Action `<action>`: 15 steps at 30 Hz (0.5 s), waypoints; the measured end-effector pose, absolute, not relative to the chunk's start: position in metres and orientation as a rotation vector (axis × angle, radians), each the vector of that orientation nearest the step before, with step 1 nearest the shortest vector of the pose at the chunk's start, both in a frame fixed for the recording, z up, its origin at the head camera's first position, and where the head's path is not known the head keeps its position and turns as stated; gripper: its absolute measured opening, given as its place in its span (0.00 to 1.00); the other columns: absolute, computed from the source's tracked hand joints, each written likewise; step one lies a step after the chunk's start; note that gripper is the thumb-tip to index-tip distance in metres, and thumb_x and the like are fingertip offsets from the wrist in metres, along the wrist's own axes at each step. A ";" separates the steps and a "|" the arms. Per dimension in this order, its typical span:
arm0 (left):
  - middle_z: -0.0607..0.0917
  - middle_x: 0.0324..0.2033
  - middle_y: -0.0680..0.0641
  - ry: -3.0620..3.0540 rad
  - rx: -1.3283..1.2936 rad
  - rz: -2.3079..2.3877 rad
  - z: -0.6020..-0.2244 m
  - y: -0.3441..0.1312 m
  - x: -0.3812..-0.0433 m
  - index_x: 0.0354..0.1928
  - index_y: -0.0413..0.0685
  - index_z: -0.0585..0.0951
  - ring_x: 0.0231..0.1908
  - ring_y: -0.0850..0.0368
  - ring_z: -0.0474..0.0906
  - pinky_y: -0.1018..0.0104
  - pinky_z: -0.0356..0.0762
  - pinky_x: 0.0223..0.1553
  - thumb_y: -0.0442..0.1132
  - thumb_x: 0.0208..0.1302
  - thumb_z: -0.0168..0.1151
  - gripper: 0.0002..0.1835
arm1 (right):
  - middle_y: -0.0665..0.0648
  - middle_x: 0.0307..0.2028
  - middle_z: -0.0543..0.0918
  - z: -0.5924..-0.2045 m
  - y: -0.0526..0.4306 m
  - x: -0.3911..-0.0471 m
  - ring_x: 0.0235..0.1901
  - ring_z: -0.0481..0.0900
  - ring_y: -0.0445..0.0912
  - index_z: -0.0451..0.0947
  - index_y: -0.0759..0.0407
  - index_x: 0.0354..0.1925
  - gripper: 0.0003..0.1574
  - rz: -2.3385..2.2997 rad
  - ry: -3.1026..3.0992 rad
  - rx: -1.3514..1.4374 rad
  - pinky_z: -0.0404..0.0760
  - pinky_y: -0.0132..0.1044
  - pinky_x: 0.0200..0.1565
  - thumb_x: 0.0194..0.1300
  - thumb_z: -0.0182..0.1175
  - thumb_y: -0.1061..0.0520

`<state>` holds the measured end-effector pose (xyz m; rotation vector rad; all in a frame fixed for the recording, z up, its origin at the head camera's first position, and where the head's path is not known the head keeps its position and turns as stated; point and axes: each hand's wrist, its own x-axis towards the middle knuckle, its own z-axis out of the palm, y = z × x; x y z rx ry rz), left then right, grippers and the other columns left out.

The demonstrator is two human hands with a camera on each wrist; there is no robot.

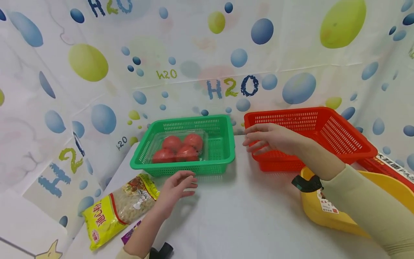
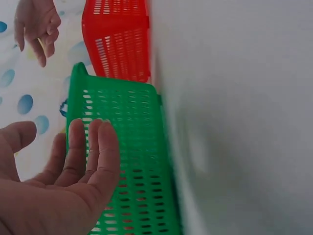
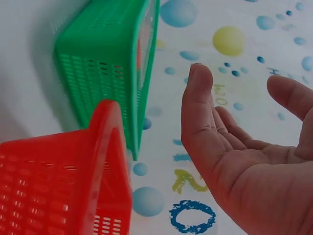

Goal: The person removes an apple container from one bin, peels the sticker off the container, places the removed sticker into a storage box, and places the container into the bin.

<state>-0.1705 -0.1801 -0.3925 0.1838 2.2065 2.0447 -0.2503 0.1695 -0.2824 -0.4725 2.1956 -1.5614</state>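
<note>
A green basket [image 1: 187, 168] stands at the back of the white table. In its left part lies a clear plastic box with several red round fruits [image 1: 187, 153], perhaps tomatoes. My left hand [image 1: 176, 189] is just in front of the green basket's near wall, fingers loosely bent and holding nothing. In the left wrist view the left hand [image 2: 73, 171] overlaps that basket's wall. My right hand [image 1: 275, 138] hovers at the left rim of the red basket [image 1: 323, 157], palm toward the green one, with nothing in it. The right wrist view shows the right hand [image 3: 244, 152] with thumb and fingers apart.
A yellow bag of pale dried food [image 1: 121, 208] lies at the left, with a purple packet [image 1: 130, 232] beside it. On the right stand a yellow bin [image 1: 315, 205] and a red box [image 1: 388, 169]. Behind hangs a white dotted curtain [image 1: 194, 46].
</note>
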 end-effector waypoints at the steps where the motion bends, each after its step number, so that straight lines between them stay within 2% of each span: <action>1: 0.82 0.52 0.32 2.249 0.243 2.002 -0.390 -0.178 -0.170 0.60 0.34 0.75 0.53 0.37 0.80 0.58 0.83 0.49 0.41 0.76 0.58 0.19 | 0.63 0.52 0.83 -0.283 0.171 -0.248 0.51 0.84 0.59 0.69 0.63 0.66 0.29 -1.557 2.203 -0.471 0.83 0.46 0.52 0.74 0.59 0.51; 5: 0.82 0.51 0.34 2.410 0.450 1.880 -0.379 -0.173 -0.171 0.57 0.41 0.79 0.51 0.43 0.80 0.61 0.83 0.49 0.40 0.75 0.59 0.15 | 0.62 0.51 0.84 -0.286 0.175 -0.239 0.50 0.84 0.56 0.72 0.61 0.64 0.26 -1.503 2.256 -0.471 0.83 0.47 0.52 0.74 0.60 0.51; 8: 0.84 0.49 0.42 2.564 0.573 1.798 -0.371 -0.170 -0.172 0.56 0.44 0.81 0.50 0.51 0.80 0.63 0.81 0.51 0.40 0.74 0.60 0.13 | 0.62 0.52 0.84 -0.286 0.178 -0.233 0.49 0.85 0.55 0.72 0.63 0.65 0.27 -1.448 2.300 -0.493 0.81 0.51 0.54 0.74 0.59 0.51; 12: 0.85 0.49 0.50 2.772 0.783 1.694 -0.361 -0.167 -0.175 0.54 0.46 0.83 0.52 0.56 0.79 0.57 0.81 0.53 0.37 0.72 0.63 0.12 | 0.61 0.54 0.83 -0.286 0.182 -0.226 0.49 0.84 0.55 0.71 0.64 0.66 0.29 -1.389 2.373 -0.533 0.80 0.53 0.56 0.74 0.60 0.51; 15: 0.85 0.51 0.50 2.908 1.013 1.572 -0.353 -0.166 -0.179 0.55 0.46 0.82 0.54 0.55 0.79 0.51 0.79 0.55 0.35 0.70 0.64 0.14 | 0.58 0.57 0.81 -0.286 0.186 -0.219 0.51 0.83 0.53 0.73 0.59 0.65 0.29 -1.310 2.485 -0.570 0.81 0.52 0.55 0.72 0.62 0.48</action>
